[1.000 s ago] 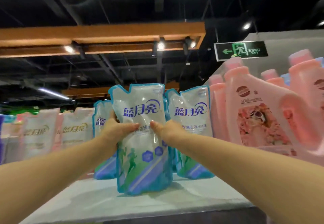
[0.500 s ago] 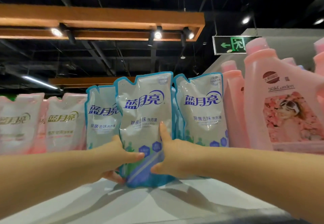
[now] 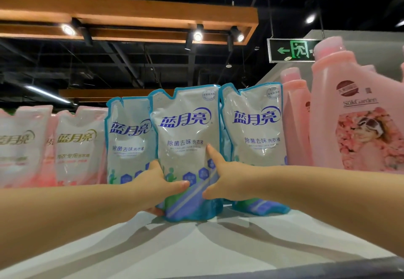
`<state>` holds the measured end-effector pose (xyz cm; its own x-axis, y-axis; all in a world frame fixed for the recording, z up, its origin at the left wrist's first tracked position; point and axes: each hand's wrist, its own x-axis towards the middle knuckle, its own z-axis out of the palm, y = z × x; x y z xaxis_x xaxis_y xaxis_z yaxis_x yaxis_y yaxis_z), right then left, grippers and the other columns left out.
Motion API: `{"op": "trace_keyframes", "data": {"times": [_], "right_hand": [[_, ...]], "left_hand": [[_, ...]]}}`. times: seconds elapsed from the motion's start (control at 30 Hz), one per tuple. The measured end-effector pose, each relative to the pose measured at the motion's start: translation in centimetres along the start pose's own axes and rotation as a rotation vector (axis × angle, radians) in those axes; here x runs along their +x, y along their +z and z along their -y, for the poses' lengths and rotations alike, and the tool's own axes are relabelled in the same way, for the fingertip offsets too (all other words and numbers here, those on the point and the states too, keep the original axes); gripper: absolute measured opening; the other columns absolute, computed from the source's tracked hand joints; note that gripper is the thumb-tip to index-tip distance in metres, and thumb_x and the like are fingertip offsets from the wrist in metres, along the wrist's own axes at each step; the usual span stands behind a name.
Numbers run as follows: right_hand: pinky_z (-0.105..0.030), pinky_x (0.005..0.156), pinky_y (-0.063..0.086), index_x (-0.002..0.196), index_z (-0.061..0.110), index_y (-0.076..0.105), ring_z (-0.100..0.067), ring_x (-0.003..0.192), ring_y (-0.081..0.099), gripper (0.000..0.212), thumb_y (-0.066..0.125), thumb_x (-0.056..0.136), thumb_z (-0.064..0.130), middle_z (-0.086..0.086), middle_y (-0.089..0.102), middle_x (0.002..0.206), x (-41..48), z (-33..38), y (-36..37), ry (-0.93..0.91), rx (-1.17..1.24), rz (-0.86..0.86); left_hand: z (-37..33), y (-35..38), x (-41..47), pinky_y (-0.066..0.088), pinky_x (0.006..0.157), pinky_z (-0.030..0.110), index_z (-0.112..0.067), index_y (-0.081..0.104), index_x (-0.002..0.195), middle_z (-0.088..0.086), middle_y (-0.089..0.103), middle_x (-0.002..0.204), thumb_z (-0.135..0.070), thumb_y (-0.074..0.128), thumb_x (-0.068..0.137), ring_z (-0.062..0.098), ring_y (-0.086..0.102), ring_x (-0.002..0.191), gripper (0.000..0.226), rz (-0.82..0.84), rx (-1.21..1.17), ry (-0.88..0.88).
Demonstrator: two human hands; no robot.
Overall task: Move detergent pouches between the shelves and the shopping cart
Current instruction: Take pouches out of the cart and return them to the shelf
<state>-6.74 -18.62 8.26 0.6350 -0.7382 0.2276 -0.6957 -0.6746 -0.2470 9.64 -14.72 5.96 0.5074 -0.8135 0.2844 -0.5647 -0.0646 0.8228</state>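
Glossy, crinkled plastic film makes up the middle detergent pouch: a soft, upright bag with a notched top corner, teal-blue edging, a pale grey-white body printed with blue characters, and a blue and green base. It stands on the smooth, pale shelf top, its bottom touching the surface.

Two more blue pouches flank it. The left blue pouch stands just behind and beside it, partly covered by it; the right blue pouch stands just beside it, upright. Farther left is a row of pink-and-white pouches of the same soft shape. On the right stand rigid pink plastic bottles with pink caps, one carrying a floral label. Overhead hang a wooden light frame with spotlights and a green exit sign against a dark ceiling.

Both bare forearms reach forward and inward from the lower corners. The left hand is wrapped round the middle pouch's lower left side, thumb across the front, fingers behind. The right hand clasps the lower right side, thumb low on the front, index finger pointing up along the pouch face.
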Motion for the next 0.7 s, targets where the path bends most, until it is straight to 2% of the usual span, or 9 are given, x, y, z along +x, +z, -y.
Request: {"op": "trace_keyframes", "data": {"times": [0.1,0.17,0.27,0.37,0.47,0.53,0.63,0.7], "right_hand": [[-0.034,0.089,0.053,0.144,0.032,-0.025,-0.022,0.084,0.055,0.099,0.057,0.089,0.032,-0.012,0.056,0.115,-0.3,0.0,-0.2,0.013,0.033,0.009],[-0.034,0.088,0.054,0.144,0.032,-0.024,-0.021,0.081,0.055,0.097,0.056,0.090,0.030,-0.012,0.056,0.112,-0.4,-0.1,-0.4,0.020,0.048,0.009],[-0.029,0.079,0.051,0.144,0.033,-0.025,-0.021,0.076,0.053,0.097,0.055,0.090,0.030,-0.008,0.054,0.094,-0.7,-0.1,-0.4,0.022,0.056,0.012],[-0.029,0.075,0.051,0.143,0.033,-0.027,-0.020,0.073,0.053,0.099,0.056,0.089,0.030,-0.008,0.055,0.094,-0.8,0.0,-0.2,0.037,0.083,0.012],[-0.025,0.064,0.048,0.143,0.033,-0.029,-0.016,0.066,0.051,0.101,0.056,0.088,0.027,-0.005,0.054,0.084,-1.0,0.3,0.2,0.048,0.101,0.003],[-0.028,0.071,0.051,0.143,0.032,-0.029,-0.019,0.072,0.054,0.101,0.056,0.088,0.027,-0.008,0.058,0.092,-1.1,0.6,0.3,0.057,0.112,0.000],[-0.035,0.091,0.053,0.144,0.034,-0.024,-0.025,0.094,0.062,0.099,0.057,0.088,0.028,-0.013,0.057,0.119,-1.8,0.6,-0.1,0.073,0.145,-0.021],[-0.038,0.093,0.052,0.147,0.033,-0.018,-0.027,0.100,0.063,0.095,0.057,0.088,0.028,-0.011,0.055,0.121,-2.5,0.7,-0.5,0.062,0.163,-0.053]], "left_hand": [[-0.3,0.3,-0.3,0.057,0.073,0.050,-0.014,0.033,0.114,0.006,0.048,0.113,-0.029,0.073,0.077,0.027,0.051,0.108,0.056,0.014,-0.033,-0.011],[-0.4,0.4,-0.5,0.057,0.074,0.049,-0.013,0.032,0.120,0.006,0.047,0.117,-0.032,0.073,0.077,0.026,0.050,0.108,0.062,0.010,-0.013,-0.016],[-0.7,0.4,-0.8,0.056,0.077,0.048,-0.014,0.026,0.131,0.005,0.043,0.122,-0.035,0.072,0.077,0.025,0.047,0.110,0.074,-0.005,0.019,-0.047],[-1.0,0.3,-1.3,0.055,0.079,0.050,-0.015,0.023,0.135,0.006,0.040,0.131,-0.035,0.074,0.074,0.028,0.045,0.116,0.083,-0.005,0.002,-0.082],[-1.1,-0.2,-1.5,0.055,0.082,0.048,-0.016,0.020,0.138,0.007,0.040,0.137,-0.038,0.076,0.072,0.029,0.046,0.119,0.090,0.017,0.027,-0.102],[-1.0,-0.7,-1.8,0.054,0.082,0.044,-0.017,0.017,0.140,0.007,0.037,0.141,-0.041,0.075,0.072,0.029,0.045,0.122,0.092,0.036,0.071,-0.100],[-0.9,-1.6,-2.2,0.052,0.083,0.039,-0.017,0.011,0.143,0.007,0.037,0.143,-0.044,0.071,0.076,0.028,0.045,0.122,0.094,-0.017,0.200,-0.059],[-1.2,-2.5,-2.8,0.048,0.091,0.038,-0.016,0.010,0.146,0.009,0.041,0.142,-0.044,0.068,0.078,0.028,0.047,0.121,0.094,-0.084,0.267,0.017]]}}
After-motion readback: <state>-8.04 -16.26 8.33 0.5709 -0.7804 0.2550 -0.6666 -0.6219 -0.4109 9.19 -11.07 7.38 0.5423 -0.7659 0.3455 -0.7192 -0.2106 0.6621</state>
